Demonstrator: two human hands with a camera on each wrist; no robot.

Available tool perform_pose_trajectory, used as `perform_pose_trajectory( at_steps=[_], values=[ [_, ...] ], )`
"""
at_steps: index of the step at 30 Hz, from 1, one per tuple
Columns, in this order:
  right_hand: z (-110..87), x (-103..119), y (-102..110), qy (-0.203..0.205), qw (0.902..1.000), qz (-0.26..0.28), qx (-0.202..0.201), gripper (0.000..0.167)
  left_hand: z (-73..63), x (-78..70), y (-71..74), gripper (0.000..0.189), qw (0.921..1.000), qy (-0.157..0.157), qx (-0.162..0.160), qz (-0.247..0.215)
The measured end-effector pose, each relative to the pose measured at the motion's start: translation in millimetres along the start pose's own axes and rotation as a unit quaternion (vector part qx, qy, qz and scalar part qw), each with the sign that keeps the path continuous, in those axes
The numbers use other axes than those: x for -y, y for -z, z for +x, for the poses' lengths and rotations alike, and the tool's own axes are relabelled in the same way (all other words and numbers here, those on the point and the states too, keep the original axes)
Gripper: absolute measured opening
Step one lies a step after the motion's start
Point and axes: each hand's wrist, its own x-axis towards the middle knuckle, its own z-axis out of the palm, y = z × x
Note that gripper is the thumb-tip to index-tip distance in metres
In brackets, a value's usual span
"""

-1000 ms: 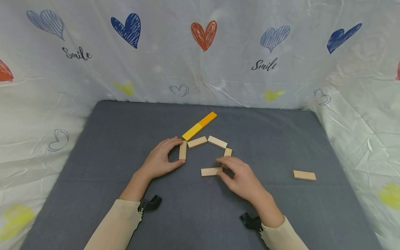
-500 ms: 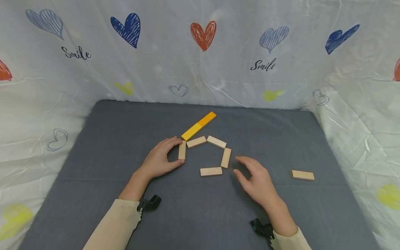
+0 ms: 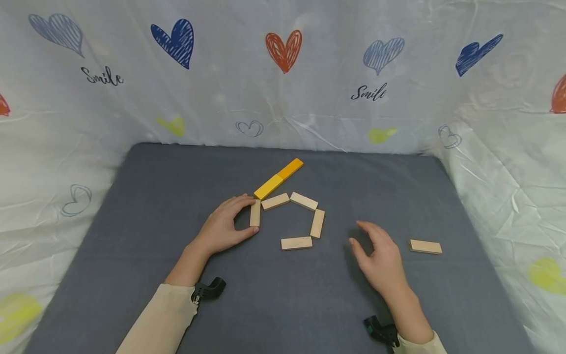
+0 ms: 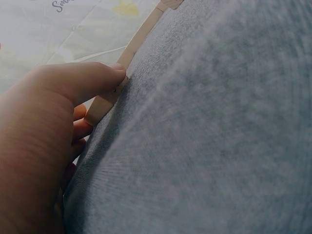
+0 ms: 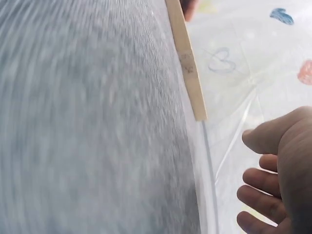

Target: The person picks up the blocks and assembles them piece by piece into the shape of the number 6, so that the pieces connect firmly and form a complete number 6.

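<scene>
In the head view, my left hand (image 3: 221,226) pinches a plain wooden block (image 3: 255,213) by its ends, thumb at the near end and fingers at the far one. The left wrist view shows the thumb over that block (image 4: 103,105). Around from it runs a broken ring of plain blocks: one at the back left (image 3: 275,201), one at the back right (image 3: 303,201), one on the right (image 3: 317,224) and one at the front (image 3: 297,243). My right hand (image 3: 381,260) holds nothing, between the ring and a lone wooden block (image 3: 425,247), fingers relaxed.
Two yellow-orange blocks (image 3: 278,178) lie end to end in a slanting line behind the ring. Everything lies on a dark grey cloth-covered table (image 3: 274,305). A white curtain (image 3: 221,98) printed with hearts hangs behind and at the sides.
My right hand has left the block on the ring's right side and moved rightward, toward the lone block. The left hand stays on its block. The head view has shifted slightly.
</scene>
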Motion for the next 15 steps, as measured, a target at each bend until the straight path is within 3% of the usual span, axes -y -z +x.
perform_pose_trajectory(
  at_steps=[15],
  values=[
    [-12.2,-22,27,-0.097,0.9921,-0.022,-0.076,0.049,-0.3,-1.5,0.3,0.077,1.0,0.002,-0.002,0.0]
  ],
)
